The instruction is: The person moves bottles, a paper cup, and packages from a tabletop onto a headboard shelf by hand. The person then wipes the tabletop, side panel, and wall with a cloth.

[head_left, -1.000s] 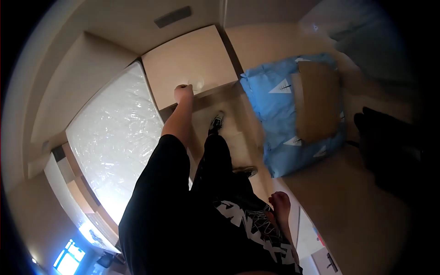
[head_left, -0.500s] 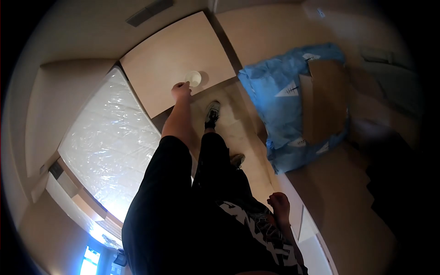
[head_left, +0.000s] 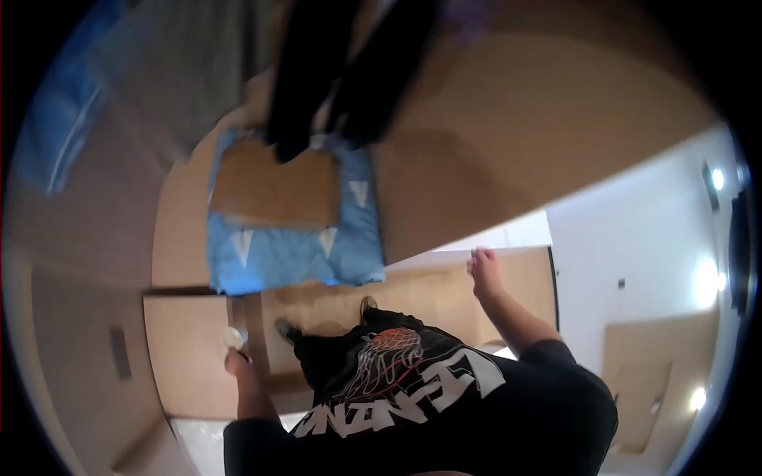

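Observation:
My left hand (head_left: 236, 362) is at the pale, box-shaped cabinet top (head_left: 187, 327) at the lower left, with its fingers closed at the rim of a small white cup-like thing (head_left: 234, 338). The cup-like thing is small and slightly blurred, so its exact kind is unclear. My right hand (head_left: 483, 271) is raised away from my body to the right, above the wooden floor. Its fingers are curled together, and nothing shows in them.
A blue wrapped package (head_left: 361, 238) with a brown cardboard piece (head_left: 278, 184) lies on a broad tan surface (head_left: 476, 151). Dark, blurred cloth-like shapes (head_left: 341, 71) hang above it. Plastic-wrapped bedding (head_left: 197, 441) shows at the lower left. Wooden floor (head_left: 413, 287) is around my feet.
My view has turned strongly to the right, so the cabinet and cup-like thing now appear at lower left. My right hand has lifted outward. My left hand stays at the cup-like thing.

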`<state>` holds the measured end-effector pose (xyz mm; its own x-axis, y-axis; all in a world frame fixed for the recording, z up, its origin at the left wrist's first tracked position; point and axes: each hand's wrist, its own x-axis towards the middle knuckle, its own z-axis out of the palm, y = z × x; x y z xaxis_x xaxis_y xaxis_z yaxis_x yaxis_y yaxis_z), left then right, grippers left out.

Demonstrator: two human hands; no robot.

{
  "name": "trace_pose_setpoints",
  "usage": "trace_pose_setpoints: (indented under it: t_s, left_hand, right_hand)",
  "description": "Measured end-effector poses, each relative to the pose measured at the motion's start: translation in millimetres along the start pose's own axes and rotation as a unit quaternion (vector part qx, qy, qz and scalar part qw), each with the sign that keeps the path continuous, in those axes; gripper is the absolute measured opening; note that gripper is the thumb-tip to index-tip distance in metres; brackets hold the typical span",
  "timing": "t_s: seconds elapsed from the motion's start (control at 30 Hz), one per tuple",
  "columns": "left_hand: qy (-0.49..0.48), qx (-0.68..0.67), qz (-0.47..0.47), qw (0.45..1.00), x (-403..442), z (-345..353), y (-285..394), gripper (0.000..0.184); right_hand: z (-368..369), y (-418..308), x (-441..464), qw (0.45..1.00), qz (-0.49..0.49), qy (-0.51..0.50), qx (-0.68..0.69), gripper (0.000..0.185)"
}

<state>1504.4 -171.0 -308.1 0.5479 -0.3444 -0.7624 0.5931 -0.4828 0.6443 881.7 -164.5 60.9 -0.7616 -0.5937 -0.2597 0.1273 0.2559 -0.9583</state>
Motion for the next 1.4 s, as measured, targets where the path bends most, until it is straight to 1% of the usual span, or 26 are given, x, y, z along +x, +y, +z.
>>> trace_pose_setpoints:
  t_s: [0.03, 0.07, 0.13, 0.17, 0.2, 0.27, 0.33, 0.37, 0.43, 0.47, 0.6, 0.67, 0.8, 0.9, 0.93, 1.0, 1.03, 1.07, 1.1, 1.13, 1.17, 1.2, 1.23, 1.3, 1.37, 1.4]
  left_hand:
    - [-0.008, 0.038, -0.005, 0.999, -29, 13, 14, 0.022]
    - [-0.034, 0.038, 0.011, 0.999, -51, 29, 17, 0.021]
    - [-0.071, 0.029, 0.043, 0.996, -85, 55, 21, 0.021]
    - [-0.077, 0.017, 0.049, 0.996, -93, 67, 18, 0.022]
    - [-0.081, 0.002, 0.053, 0.995, -102, 80, 11, 0.022]
    - [-0.052, 0.012, 0.054, 0.997, -147, 108, 12, 0.023]
    - [-0.095, -0.003, 0.084, 0.992, -167, 122, -11, 0.022]
    - [-0.114, -0.007, 0.101, 0.988, -181, 125, -15, 0.022]
    - [-0.073, -0.018, 0.071, 0.995, -215, 137, -27, 0.021]
    - [-0.053, -0.028, 0.055, 0.997, -235, 146, -32, 0.021]
    - [-0.075, -0.027, 0.058, 0.995, -284, 144, -46, 0.02]
    - [-0.071, -0.021, 0.058, 0.996, -289, 131, -45, 0.022]
    - [-0.097, -0.026, 0.1, 0.99, -293, 107, -36, 0.027]
    - [-0.12, -0.017, 0.112, 0.986, -278, 88, -25, 0.025]
    - [-0.098, -0.046, 0.12, 0.987, -276, 86, -28, 0.024]
    - [-0.04, -0.074, 0.128, 0.988, -292, 92, -21, 0.022]
    - [-0.007, -0.072, 0.125, 0.989, -303, 93, -13, 0.022]
    - [-0.01, -0.068, 0.123, 0.99, -281, 87, -18, 0.023]
    - [-0.011, -0.065, 0.12, 0.991, -259, 78, -21, 0.024]
    - [0.023, -0.048, 0.126, 0.991, -258, 75, -14, 0.024]
    - [0.053, -0.033, 0.127, 0.99, -263, 79, -5, 0.024]
    - [0.04, -0.041, 0.125, 0.99, -258, 75, 3, 0.022]
    - [0.025, -0.045, 0.126, 0.991, -252, 65, 11, 0.021]
    - [0.018, -0.025, 0.132, 0.991, -239, 46, 35, 0.023]
    - [0.029, 0.004, 0.137, 0.99, -215, 15, 50, 0.024]
    - [0.043, 0.019, 0.138, 0.989, -195, 2, 58, 0.026]
  right_hand:
    - [-3, -10, 16, 0.997, -0.055, 0.061, -0.006, 0.023]
    - [-7, -23, 41, 0.988, -0.113, 0.092, -0.047, 0.036]
    - [-13, -49, 98, 0.967, -0.213, 0.13, -0.053, 0.056]
    - [-11, -60, 125, 0.958, -0.272, 0.09, 0.007, 0.063]
    - [-14, -64, 160, 0.933, -0.349, 0.083, -0.014, 0.077]
    - [-5, -96, 175, 0.928, -0.339, 0.085, -0.131, 0.101]
    - [8, -115, 165, 0.932, -0.324, 0.074, -0.143, 0.111]
    - [15, -118, 168, 0.928, -0.346, 0.05, -0.131, 0.115]
    - [26, -126, 174, 0.891, -0.412, 0.057, -0.184, 0.117]
    - [32, -132, 173, 0.892, -0.415, 0.028, -0.174, 0.117]
    - [39, -147, 168, 0.887, -0.43, -0.111, -0.125, 0.119]
    - [40, -143, 171, 0.884, -0.438, -0.124, -0.109, 0.117]
    - [42, -133, 176, 0.892, -0.424, -0.136, -0.083, 0.114]
    - [49, -112, 188, 0.893, -0.437, -0.086, -0.066, 0.112]
    - [39, -118, 178, 0.878, -0.463, -0.097, -0.068, 0.112]
    - [20, -109, 165, 0.859, -0.496, -0.061, -0.11, 0.11]
    - [2, -123, 145, 0.817, -0.544, -0.055, -0.182, 0.108]
    - [-4, -107, 146, 0.847, -0.519, -0.089, -0.069, 0.091]
    - [-9, -124, 110, 0.848, -0.504, -0.142, 0.075, 0.086]
    - [-20, -129, 87, 0.835, -0.517, -0.164, 0.09, 0.084]
    - [-37, -130, 68, 0.801, -0.592, -0.089, 0.022, 0.084]
    - [-45, -127, 41, 0.799, -0.593, -0.09, 0.032, 0.08]
    - [-54, -149, -8, 0.789, -0.601, -0.114, -0.051, 0.077]
    - [-78, -107, -39, 0.75, -0.622, -0.101, -0.2, 0.085]
    - [-53, -56, -86, 0.835, -0.493, -0.245, -0.001, 0.1]
    - [-20, -36, -93, 0.822, -0.509, -0.255, -0.004, 0.102]
